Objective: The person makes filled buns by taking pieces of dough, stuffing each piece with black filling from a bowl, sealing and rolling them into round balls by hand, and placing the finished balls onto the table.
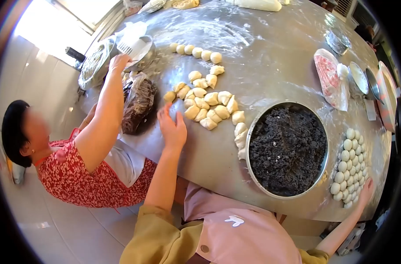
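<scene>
My left hand (172,127) is raised palm-up with its fingers apart and nothing in it, just below a loose cluster of dough pieces (211,105). A row of round dough balls (196,51) lies farther back. My right hand (366,191) is at the far right, beside a pack of small pale balls (351,169); its fingers are too small to make out. Between my hands stands a round metal pan (249,163) filled with dark, crumbly filling (288,149).
At the left, a co-worker (95,145) in a red patterned garment reaches into a metal bowl (143,55). A plastic-wrapped dark mass (139,103) lies near them. Bags and bowls (358,79) stand at the right of the floured metal table (275,57).
</scene>
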The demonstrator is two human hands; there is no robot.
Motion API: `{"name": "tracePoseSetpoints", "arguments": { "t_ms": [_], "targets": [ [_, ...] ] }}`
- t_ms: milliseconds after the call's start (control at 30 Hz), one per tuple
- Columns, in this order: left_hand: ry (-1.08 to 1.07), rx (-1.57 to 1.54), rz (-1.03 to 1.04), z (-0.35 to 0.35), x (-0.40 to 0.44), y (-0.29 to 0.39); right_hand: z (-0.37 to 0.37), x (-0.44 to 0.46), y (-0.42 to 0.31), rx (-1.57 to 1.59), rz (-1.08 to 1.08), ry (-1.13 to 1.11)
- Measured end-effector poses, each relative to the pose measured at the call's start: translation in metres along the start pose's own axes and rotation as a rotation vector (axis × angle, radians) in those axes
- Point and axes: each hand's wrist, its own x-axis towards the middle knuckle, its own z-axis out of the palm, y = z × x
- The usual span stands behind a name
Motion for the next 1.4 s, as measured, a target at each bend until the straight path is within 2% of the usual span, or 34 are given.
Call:
{"name": "tracePoseSetpoints", "arguments": {
  "t_ms": [67,100,167,200,267,333,367,433,500,533,600,767,867,1000,1033,1133,1233,1333,1400],
  "targets": [
    [0.073,0.15,0.17,0.007,0.032,-0.016,0.013,-0.034,-0.054,0.056,-0.039,0.053],
    [0.105,0.223,0.256,0.011,0.045,-0.024,0.018,-0.059,-0.091,0.095,-0.035,0.006],
    [-0.105,0.189,0.172,0.021,0.064,-0.048,0.025,-0.101,-0.158,0.168,-0.034,-0.083],
    [-0.212,0.17,0.126,0.025,0.069,-0.056,0.029,-0.107,-0.165,0.198,-0.071,-0.112],
    [-0.232,0.103,0.039,0.016,0.071,-0.049,0.041,-0.117,-0.175,0.257,-0.143,-0.175],
    [-0.228,-0.006,-0.086,0.007,0.061,-0.048,0.045,-0.147,-0.222,0.248,-0.163,-0.23],
    [-0.234,-0.169,-0.211,0.0,0.048,-0.042,0.049,-0.16,-0.244,0.244,-0.168,-0.259],
    [-0.407,-0.533,-0.428,-0.023,0.014,-0.023,0.06,-0.171,-0.263,0.345,-0.228,-0.294],
    [-0.635,-0.696,-0.46,-0.04,-0.029,-0.016,0.07,-0.183,-0.288,0.441,-0.262,-0.304],
    [-0.636,-0.458,-0.259,-0.041,-0.05,-0.012,0.076,-0.186,-0.299,0.449,-0.273,-0.33],
    [-0.505,0.014,0.335,-0.038,-0.072,0.013,0.09,-0.188,-0.318,0.475,-0.308,-0.354],
    [-0.413,0.176,0.277,-0.008,-0.075,0.017,0.103,-0.211,-0.379,0.4,-0.499,-0.336],
    [-0.465,0.114,0.081,-0.016,-0.073,0.024,0.095,-0.221,-0.396,0.337,-0.643,-0.401],
    [-0.526,0.251,0.271,-0.026,-0.081,0.018,0.091,-0.222,-0.41,0.23,-0.682,-0.503],
    [-0.539,0.322,0.339,-0.029,-0.082,0.021,0.096,-0.221,-0.413,0.206,-0.757,-0.505],
    [-0.615,0.396,0.272,-0.03,-0.078,0.03,0.117,-0.213,-0.438,0.102,-1.053,-0.499],
    [-0.606,0.408,0.269,-0.029,-0.077,0.03,0.145,-0.202,-0.458,-0.008,-1.19,-0.598],
    [-0.519,0.184,0.229,-0.037,-0.081,0.025,0.167,-0.189,-0.464,-0.067,-1.243,-0.702],
    [-0.405,0.087,0.11,-0.037,-0.088,0.022,0.174,-0.18,-0.466,-0.08,-1.275,-0.788]
  ]
}}
